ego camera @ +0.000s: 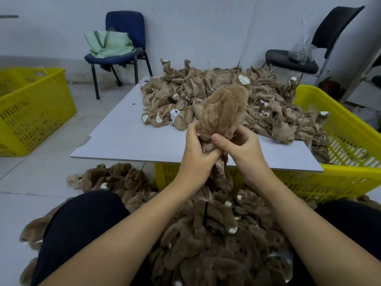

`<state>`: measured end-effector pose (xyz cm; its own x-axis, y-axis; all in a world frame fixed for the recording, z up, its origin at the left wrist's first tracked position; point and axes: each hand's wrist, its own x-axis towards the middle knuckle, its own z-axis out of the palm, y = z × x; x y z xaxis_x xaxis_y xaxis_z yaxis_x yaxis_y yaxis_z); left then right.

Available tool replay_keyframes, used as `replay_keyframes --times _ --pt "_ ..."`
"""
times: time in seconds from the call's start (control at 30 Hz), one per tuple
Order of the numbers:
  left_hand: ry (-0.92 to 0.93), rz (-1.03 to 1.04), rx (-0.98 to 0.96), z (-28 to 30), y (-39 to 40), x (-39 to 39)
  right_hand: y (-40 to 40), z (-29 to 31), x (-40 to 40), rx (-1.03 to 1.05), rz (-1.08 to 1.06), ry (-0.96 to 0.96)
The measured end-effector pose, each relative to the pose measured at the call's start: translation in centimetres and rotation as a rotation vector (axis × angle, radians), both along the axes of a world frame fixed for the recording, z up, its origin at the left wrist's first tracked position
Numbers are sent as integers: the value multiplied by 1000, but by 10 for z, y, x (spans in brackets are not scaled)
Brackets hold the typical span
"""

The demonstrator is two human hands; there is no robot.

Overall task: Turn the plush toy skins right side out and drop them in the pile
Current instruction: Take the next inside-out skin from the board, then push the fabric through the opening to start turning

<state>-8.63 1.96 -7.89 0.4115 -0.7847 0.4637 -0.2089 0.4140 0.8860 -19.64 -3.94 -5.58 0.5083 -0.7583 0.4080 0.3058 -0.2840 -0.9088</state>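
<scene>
The plush toy skin [223,112] is being held up above the near edge of the worktop [127,137], its furry upper part already showing and its smooth, unturned lower part trailing down between the hands. The left hand [198,155] is gripping that lower part, fingers curled around the fabric. The right hand [239,149] is pinching the skin just under the furry bulb, thumb pressing on top.

For a clean turn, the left hand should be holding the cuff steady while the right hand is working the fur through in short pulls – tugging on loose threads risks opening a seam. Limbs and ears should be pushed fully out before release.

The unturned heap [226,96] is lying on the far side of the worktop; the finished pile [206,234] is sitting on the floor between the knees – the likely drop point.

The skin's opening is hidden behind the fingers, and how much remains unturned is hard to judge.
</scene>
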Motion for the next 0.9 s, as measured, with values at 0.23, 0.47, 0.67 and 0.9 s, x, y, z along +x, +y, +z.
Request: replay_keyframes --times 0.23,0.47,0.67,0.9 --pt "24 40 -42 17 2 13 -12 11 -3 -185 22 136" --pt "146 53 -34 31 -1 18 -23 31 -9 -238 181 309" --pt "381 58 -69 40 -7 20 -41 39 -1 60 245 286" --pt "374 213 -59 35 -16 26 -49 37 4 -5 371 311"
